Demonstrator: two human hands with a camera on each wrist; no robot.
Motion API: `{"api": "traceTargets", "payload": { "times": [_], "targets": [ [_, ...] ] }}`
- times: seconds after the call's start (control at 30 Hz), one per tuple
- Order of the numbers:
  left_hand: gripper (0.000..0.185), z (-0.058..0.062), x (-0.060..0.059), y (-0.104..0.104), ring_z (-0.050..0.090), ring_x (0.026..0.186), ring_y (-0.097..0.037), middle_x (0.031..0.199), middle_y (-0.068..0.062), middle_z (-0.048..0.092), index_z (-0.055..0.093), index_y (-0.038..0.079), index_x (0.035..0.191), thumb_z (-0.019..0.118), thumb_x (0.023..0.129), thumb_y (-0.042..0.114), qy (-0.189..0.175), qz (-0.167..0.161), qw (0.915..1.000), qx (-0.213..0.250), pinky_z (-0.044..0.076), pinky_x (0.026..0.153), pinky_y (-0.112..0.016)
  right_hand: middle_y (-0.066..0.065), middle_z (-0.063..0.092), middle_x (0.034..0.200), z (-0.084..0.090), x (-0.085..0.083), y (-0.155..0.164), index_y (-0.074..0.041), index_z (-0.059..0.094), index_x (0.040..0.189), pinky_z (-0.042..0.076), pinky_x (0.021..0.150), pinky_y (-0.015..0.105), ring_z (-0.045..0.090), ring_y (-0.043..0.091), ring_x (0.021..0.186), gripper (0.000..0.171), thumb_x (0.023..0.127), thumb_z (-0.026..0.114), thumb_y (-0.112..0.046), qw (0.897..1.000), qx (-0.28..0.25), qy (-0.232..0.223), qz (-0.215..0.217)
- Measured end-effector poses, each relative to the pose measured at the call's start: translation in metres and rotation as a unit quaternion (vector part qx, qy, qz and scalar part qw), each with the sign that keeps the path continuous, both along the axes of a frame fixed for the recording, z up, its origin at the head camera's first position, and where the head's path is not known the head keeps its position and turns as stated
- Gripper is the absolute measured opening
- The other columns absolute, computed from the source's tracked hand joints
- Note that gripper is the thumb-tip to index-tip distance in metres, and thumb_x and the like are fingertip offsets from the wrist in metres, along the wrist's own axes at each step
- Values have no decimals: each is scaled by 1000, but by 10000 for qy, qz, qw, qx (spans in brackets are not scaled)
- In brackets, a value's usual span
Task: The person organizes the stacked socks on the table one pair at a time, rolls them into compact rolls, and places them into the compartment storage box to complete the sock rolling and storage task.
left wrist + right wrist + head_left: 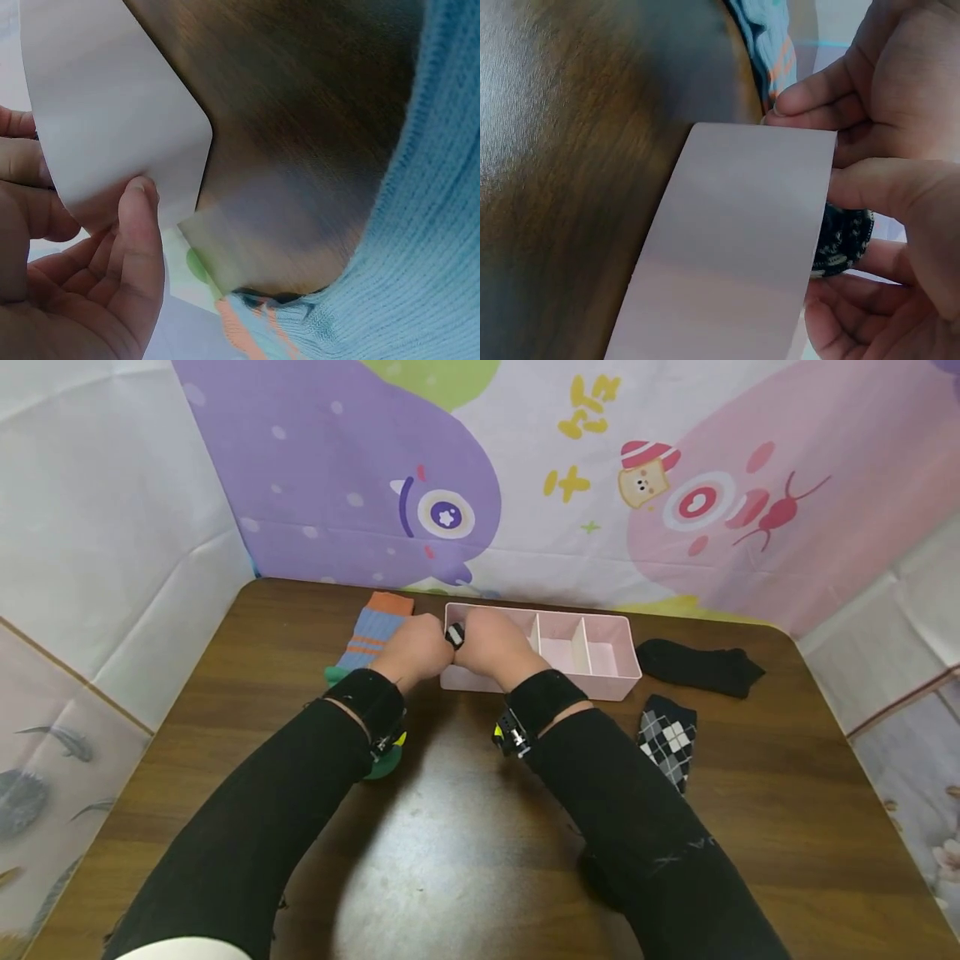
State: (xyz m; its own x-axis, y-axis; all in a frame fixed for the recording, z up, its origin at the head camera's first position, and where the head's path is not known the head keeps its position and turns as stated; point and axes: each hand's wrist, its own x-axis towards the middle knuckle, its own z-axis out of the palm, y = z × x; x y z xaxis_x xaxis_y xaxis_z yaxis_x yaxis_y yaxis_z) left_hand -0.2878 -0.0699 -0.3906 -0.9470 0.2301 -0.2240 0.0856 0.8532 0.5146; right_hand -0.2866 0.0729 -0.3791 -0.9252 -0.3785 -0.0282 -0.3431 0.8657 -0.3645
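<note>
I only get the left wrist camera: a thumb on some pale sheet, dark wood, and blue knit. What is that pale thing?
Observer: It is the end wall of a pink box with three compartments, standing on a wooden table.
Operator: Are the hands holding anything?
Observer: Yes. The left hand and right hand meet over the box's left end, with a rolled black-and-white sock between their fingers.
Operator: And the blue knit?
Observer: A blue sock with orange stripes, lying flat left of the box. Right of the box lie a black sock and an argyle sock.
</note>
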Motion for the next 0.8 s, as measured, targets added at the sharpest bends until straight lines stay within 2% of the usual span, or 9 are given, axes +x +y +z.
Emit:
{"api": "traceTargets", "payload": {
  "times": [0.2, 0.3, 0.47, 0.53, 0.67, 0.8],
  "targets": [
    [21, -1, 0, 0, 46, 61, -22, 69, -3, 49, 61, 8, 73, 57, 94, 10, 101, -117, 9999, -20, 37, 57, -33, 3, 61, 85, -5, -2, 2, -9, 66, 102, 47, 77, 36, 58, 21, 86, 24, 88, 77, -24, 9998, -117, 134, 31],
    [20, -2, -1, 0, 46, 60, -21, 69, -3, 48, 60, 8, 73, 58, 92, 9, 80, -132, 9999, -52, 36, 56, -32, 0, 57, 75, -10, -3, 4, -8, 68, 88, 46, 73, 34, 56, 20, 80, 23, 86, 80, -29, 9998, 65, 144, -85],
    [21, -3, -3, -3, 44, 58, -20, 66, -2, 45, 58, 8, 71, 56, 93, 8, -18, -15, 10000, -35, 33, 55, -31, -5, 43, 57, -10, -4, 3, -12, 61, 60, 40, 63, 31, 50, 18, 68, 40, 89, 78, -35, 9992, 385, 87, -3],
    [22, -2, -4, -6, 44, 58, -20, 67, -2, 44, 59, 8, 72, 56, 94, 9, -43, 48, 10000, -12, 33, 55, -32, -5, 44, 55, -8, -5, 1, -14, 61, 58, 38, 62, 31, 50, 19, 65, 40, 92, 73, -33, 9987, 491, 50, 121],
    [16, 0, -5, -10, 47, 63, -23, 74, -6, 53, 66, 3, 84, 54, 93, 9, 14, 103, 9999, -84, 37, 57, -33, -5, 46, 56, -5, -5, -3, -14, 64, 60, 36, 59, 31, 48, 18, 62, 35, 94, 63, -24, 9971, 704, -151, 243],
    [17, 0, -5, -11, 51, 67, -25, 82, -9, 59, 68, -1, 96, 55, 91, 9, 70, 132, 9998, -157, 39, 58, -33, -5, 42, 56, -10, -7, -3, -14, 62, 60, 31, 56, 29, 42, 16, 59, 35, 94, 66, -22, 9981, 540, -276, 120]
  ]
}}
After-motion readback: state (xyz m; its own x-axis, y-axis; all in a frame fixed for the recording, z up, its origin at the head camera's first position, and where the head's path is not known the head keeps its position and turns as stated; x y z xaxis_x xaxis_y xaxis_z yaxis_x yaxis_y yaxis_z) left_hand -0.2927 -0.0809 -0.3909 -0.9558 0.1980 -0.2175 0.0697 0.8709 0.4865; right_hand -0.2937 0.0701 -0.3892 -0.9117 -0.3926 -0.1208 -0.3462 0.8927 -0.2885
